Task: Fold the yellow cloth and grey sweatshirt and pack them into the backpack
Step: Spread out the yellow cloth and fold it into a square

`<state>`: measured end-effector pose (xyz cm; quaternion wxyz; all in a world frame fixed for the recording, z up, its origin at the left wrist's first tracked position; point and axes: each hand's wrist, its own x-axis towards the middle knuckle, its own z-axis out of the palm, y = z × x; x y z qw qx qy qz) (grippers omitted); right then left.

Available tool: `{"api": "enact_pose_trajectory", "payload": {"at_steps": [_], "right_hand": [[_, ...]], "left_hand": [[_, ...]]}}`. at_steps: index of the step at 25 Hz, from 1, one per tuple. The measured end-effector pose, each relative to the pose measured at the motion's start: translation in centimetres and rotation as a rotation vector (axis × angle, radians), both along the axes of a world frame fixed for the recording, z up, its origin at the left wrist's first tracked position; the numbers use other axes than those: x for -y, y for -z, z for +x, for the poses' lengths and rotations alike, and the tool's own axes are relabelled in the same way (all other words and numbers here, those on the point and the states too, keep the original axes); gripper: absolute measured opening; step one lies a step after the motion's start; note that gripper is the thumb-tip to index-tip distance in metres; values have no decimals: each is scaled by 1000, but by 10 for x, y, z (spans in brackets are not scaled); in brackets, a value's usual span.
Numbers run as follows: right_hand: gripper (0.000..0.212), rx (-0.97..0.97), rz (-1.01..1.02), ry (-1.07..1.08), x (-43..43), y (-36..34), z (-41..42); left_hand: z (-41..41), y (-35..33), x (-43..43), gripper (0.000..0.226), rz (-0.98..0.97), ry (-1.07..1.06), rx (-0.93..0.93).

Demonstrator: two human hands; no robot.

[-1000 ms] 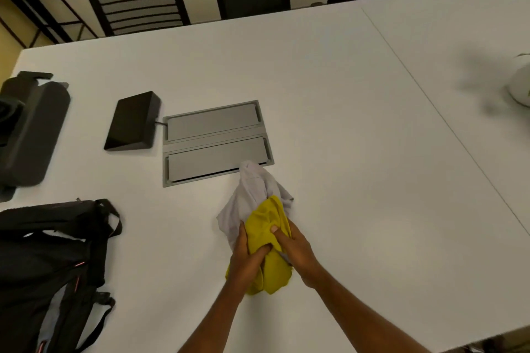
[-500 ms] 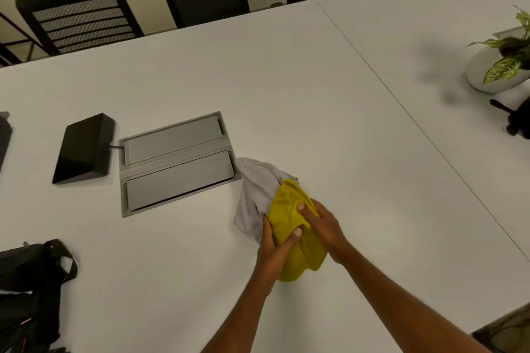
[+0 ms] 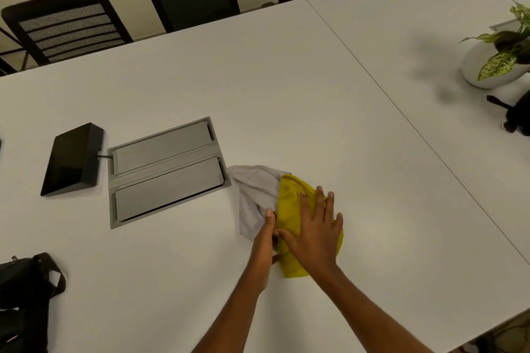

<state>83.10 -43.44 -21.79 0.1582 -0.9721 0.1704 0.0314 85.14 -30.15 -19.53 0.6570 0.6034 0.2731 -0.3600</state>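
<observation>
A crumpled yellow cloth (image 3: 289,203) lies on the white table (image 3: 286,94), partly over a bunched grey sweatshirt (image 3: 255,195) that sticks out to its left. My right hand (image 3: 314,226) lies flat on the yellow cloth with fingers spread and presses it down. At the cloth's left edge, where it meets the sweatshirt, my left hand (image 3: 265,235) grips the yellow cloth, its thumb on top and its fingers mostly hidden. The black backpack (image 3: 25,295) sits at the lower left corner, cut off by the frame.
A grey cable-box lid (image 3: 166,169) is set into the table left of the clothes, with a black wedge-shaped device (image 3: 71,157) beside it. At the far right stand a white plant pot (image 3: 487,66) and a black object (image 3: 516,117). Black chairs (image 3: 66,23) line the far edge.
My right hand has let go of the yellow cloth and now lies spread flat on it. The view has swung right, leaving less of the backpack in sight.
</observation>
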Motion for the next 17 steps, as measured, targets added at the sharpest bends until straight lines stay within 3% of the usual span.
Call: {"api": "enact_pose_trajectory", "payload": {"at_steps": [4,6,8,11,13,17], "right_hand": [[81,-103,60,44,11,9,10],[70,-84,125,63,25,14,12],[64,-43,181,93,42,16,13],[59,-21,258,137,58,12,14],[54,22,281,142,62,12,13],[51,186,351,189,68,16,4]], "left_hand": [[8,0,4,66,49,39,2],[10,12,6,44,329,-48,100],[16,21,2,54,517,-171,140],[28,37,1,96,266,-184,107],[37,40,11,103,145,-118,138],[52,45,38,104,97,-16,252]]}}
